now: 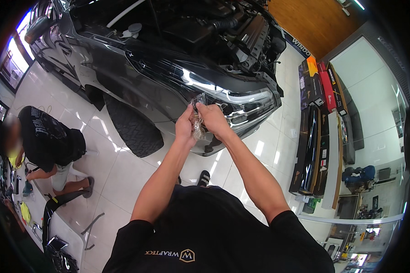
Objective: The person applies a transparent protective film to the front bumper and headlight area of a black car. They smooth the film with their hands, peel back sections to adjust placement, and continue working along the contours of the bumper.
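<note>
Both my hands are raised in front of a dark grey car's front corner, close together. Between them is a small crumpled clear plastic bag (197,131) with what look like small brownish pieces inside; I cannot make out what they are. My left hand (184,123) is closed on the bag's left side. My right hand (214,120) pinches it from the right, thumb toward the top. Just beyond my hands lie the car's fender (146,91) and its clear headlight (250,102). The bag's upper end overlaps the bodywork in view.
The engine bay (205,27) is uncovered. A front tyre (134,129) stands to the left. Another person (50,136) leans over a white table (70,227) with tools and a black trim piece. Long boxes (321,150) line the glass wall at right.
</note>
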`<state>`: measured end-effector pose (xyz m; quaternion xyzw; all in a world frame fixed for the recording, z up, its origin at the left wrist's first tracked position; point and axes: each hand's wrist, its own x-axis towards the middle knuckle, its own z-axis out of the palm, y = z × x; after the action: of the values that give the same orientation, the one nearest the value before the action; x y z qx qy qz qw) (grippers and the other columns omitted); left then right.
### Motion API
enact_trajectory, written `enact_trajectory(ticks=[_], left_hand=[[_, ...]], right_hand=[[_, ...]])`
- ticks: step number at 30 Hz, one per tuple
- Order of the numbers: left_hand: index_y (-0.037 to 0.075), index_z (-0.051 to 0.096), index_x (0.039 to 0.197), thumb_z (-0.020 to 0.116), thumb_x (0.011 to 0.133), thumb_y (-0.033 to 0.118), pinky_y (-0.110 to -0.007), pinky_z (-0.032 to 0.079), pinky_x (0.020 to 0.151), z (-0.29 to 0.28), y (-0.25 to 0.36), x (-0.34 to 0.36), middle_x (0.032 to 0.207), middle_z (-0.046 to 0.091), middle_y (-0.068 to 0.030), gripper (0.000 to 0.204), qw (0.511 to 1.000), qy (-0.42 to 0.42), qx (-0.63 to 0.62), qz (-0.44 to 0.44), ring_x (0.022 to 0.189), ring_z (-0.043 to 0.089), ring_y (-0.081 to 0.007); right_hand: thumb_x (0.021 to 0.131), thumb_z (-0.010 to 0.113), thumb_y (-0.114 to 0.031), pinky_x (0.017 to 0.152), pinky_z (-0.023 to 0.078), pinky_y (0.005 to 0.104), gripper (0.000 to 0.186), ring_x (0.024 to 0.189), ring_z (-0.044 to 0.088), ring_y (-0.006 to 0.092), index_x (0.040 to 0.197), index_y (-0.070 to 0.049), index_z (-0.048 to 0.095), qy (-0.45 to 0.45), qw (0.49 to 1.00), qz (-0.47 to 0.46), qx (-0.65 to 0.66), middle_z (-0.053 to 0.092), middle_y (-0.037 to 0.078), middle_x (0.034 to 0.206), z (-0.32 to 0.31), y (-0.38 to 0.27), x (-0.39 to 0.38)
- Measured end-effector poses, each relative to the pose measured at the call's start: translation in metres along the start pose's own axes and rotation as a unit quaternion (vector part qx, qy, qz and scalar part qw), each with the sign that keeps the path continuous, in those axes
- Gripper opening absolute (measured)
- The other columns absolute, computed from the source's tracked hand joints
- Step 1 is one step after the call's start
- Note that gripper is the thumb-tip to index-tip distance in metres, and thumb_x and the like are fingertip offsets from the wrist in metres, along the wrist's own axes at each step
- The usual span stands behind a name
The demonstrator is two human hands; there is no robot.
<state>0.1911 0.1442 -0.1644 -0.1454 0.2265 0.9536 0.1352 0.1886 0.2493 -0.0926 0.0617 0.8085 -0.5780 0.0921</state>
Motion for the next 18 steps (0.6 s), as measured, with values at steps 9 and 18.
enact_trajectory(ticks=[9,18], left_hand=[[0.012,0.064,0.096,0.054,0.109,0.032,-0.026,0.042,0.049,0.003,-0.01,-0.021,0.074,0.062,0.004,0.026,1.0,0.007,0.009,-0.01,0.053,0.05,-0.0072],[0.012,0.063,0.096,0.053,0.109,0.031,-0.024,0.032,0.048,-0.002,-0.025,-0.026,0.071,0.055,0.0061,0.025,1.0,-0.008,-0.004,0.002,0.053,0.041,-0.004]], right_hand=[[0.105,0.057,-0.036,0.054,0.037,0.0341,0.051,0.054,0.046,0.0137,0.069,-0.001,0.063,-0.027,0.999,-0.026,-0.028,0.054,0.003,0.059,-0.014,0.014,-0.005],[0.106,0.058,-0.035,0.056,0.037,0.0311,0.05,0.059,0.045,0.0088,0.068,-0.002,0.062,-0.049,0.997,0.022,-0.051,0.055,0.0,0.063,-0.024,0.009,-0.014]])
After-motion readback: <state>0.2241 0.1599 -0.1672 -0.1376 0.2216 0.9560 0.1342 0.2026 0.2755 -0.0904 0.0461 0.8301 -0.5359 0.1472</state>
